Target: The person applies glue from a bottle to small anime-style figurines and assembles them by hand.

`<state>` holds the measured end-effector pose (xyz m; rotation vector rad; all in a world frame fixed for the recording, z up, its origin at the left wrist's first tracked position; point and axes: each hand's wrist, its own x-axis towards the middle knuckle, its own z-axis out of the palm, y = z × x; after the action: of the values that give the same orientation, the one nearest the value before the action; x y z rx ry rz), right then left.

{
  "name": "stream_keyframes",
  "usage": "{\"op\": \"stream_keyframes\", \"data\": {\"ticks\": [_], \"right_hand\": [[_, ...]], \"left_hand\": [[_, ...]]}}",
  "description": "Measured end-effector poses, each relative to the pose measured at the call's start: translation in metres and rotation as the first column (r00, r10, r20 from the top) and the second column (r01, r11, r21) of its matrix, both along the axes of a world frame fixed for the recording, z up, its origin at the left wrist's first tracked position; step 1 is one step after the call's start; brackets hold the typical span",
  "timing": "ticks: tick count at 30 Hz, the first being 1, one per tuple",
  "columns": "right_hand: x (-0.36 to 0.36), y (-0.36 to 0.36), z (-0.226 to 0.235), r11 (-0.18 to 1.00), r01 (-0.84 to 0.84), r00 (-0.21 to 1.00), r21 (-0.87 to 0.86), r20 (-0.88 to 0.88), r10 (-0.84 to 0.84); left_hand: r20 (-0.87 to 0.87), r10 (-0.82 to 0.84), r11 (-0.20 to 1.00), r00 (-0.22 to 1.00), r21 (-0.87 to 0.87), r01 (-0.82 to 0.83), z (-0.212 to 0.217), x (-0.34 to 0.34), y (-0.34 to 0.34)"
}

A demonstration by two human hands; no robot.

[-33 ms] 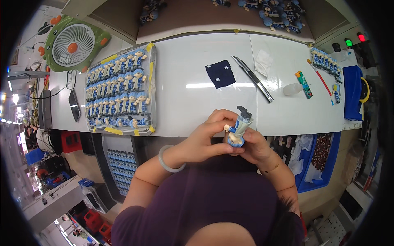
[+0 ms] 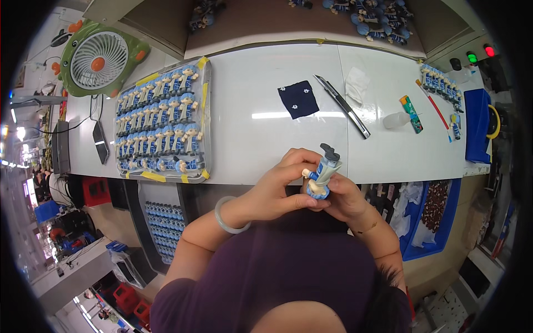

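Note:
Both my hands meet at the table's front edge around a small figurine (image 2: 322,175) with blue hair and blue-and-white clothes. It is tilted upside down, dark shoes pointing up and away, head toward me. My left hand (image 2: 280,186) closes on it from the left, thumb by the head and curled fingers near its arm. From the right, my right hand (image 2: 345,198) grips the body and head; some of its fingertips are hidden behind the figurine. Beyond my hands lie a dark blue patterned cloth (image 2: 298,100) and a craft knife (image 2: 341,106).
At left, a tray (image 2: 206,119) holds rows of similar figurines, near a green fan (image 2: 100,61). On the right are a white cloth (image 2: 355,87), small bottle (image 2: 396,120), green tube (image 2: 411,114), red brush (image 2: 434,108) and blue holder (image 2: 477,127). More figurines fill the shelf above.

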<state>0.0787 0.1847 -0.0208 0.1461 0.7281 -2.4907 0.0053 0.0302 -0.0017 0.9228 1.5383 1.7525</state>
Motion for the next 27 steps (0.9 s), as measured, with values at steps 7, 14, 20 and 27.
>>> {"op": "stream_keyframes", "data": {"ticks": [7, 14, 20, 27], "right_hand": [[0.003, 0.023, 0.016, 0.734, 0.312, 0.928, 0.603, -0.359, -0.099], [0.01, 0.09, -0.019, -0.282, 0.799, 0.334, 0.531, -0.782, -0.526], [-0.008, 0.12, -0.021, -0.316, 0.629, 0.592, 0.71, -0.701, -0.398], [-0.027, 0.119, -0.021, -0.298, 0.492, 0.778, 0.818, -0.567, -0.27]], "left_hand": [[0.021, -0.023, 1.0, 1.0, 0.01, 0.023, 0.002, -0.002, -0.01], [0.486, -0.169, 0.974, 0.857, 0.214, 0.071, 0.004, 0.003, -0.017], [0.491, -0.198, 0.973, 0.848, 0.204, 0.109, 0.002, 0.003, -0.021], [-0.004, -0.063, 0.993, 0.998, 0.096, 0.063, 0.006, 0.005, -0.024]]}}
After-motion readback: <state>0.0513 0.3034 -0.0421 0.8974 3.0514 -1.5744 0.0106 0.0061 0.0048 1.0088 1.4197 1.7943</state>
